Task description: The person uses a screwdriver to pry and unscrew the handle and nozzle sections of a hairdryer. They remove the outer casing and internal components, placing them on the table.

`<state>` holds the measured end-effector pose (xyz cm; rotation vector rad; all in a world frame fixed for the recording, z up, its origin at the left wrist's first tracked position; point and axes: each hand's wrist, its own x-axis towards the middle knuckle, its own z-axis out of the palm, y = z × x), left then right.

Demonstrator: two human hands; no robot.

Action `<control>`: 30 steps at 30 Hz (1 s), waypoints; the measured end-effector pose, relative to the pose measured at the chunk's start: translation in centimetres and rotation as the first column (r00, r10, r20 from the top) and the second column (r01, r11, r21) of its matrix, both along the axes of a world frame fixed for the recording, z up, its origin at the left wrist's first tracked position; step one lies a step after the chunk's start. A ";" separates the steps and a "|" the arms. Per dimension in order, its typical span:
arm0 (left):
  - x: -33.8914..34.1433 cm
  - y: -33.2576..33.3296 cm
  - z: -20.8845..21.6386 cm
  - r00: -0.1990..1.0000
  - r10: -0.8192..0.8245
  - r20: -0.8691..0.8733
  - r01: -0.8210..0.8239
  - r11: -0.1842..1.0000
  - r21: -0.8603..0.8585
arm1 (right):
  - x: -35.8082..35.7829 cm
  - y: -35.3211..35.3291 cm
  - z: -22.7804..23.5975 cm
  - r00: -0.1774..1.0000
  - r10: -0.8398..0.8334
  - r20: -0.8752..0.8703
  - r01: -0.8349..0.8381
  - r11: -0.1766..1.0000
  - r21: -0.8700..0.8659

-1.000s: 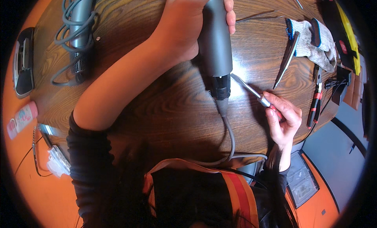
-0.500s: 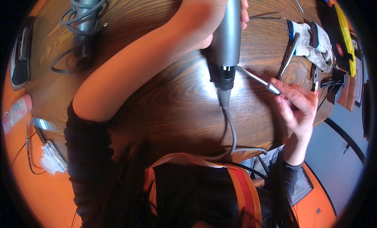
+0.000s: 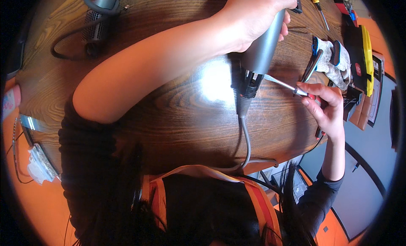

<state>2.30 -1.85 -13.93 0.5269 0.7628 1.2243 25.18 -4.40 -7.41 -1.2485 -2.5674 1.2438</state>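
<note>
Cylinder (image 3: pixel 263 51): grey, smooth; tilted, lower end leaning left, over the tabletop (image 3: pixel 182 127). Black slotted inner part (image 3: pixel 251 84) exposed below its rim; ribbed sleeve (image 3: pixel 244 106) and grey cord (image 3: pixel 248 140) beneath.

Screwdriver (image 3: pixel 282 84): bright metal shaft, handle partly red; slanted, tip at the cylinder's lower rim, contact unclear.

Wood-grain table (image 3: pixel 182 119): grey cylindrical appliance (image 3: pixel 96 28) at upper left, mesh at its near end, grey cord (image 3: pixel 55 45) looped over and beside it, top cut off by frame. Right side: knit work gloves (image 3: pixel 338 70) with blue cuffs, slim metal tool (image 3: pixel 312 67) beside them, yellow-handled screwdriver (image 3: pixel 318 5) above. Black-and-yellow case (image 3: pixel 360 62) just right of the gloves. Far left: pink-and-white bottle (image 3: pixel 12 101), partly out of view; crumpled plastic bag (image 3: pixel 41 166) nearer, orange floor (image 3: pixel 34 203) below.
</note>
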 end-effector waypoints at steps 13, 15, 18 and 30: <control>-0.4 0.1 -1.8 0.958 -0.119 0.260 0.106 0.992 0.062 | 0.4 -2.9 -1.7 0.972 -0.220 -0.082 0.215 0.975 -0.059; -0.6 -0.2 -2.0 0.942 -0.166 0.292 0.165 0.986 0.030 | 0.2 -3.3 -1.8 0.972 -0.214 -0.098 0.214 0.977 -0.018; -0.4 -1.3 -2.3 0.933 -0.191 0.304 0.193 0.981 0.021 | 0.2 -3.9 -1.7 0.957 -0.269 -0.112 0.268 0.963 -0.028; 0.4 -1.9 -2.5 0.960 -0.142 0.239 0.146 0.989 0.002 | -0.9 -5.4 0.5 0.994 -0.011 0.107 -0.033 0.914 0.404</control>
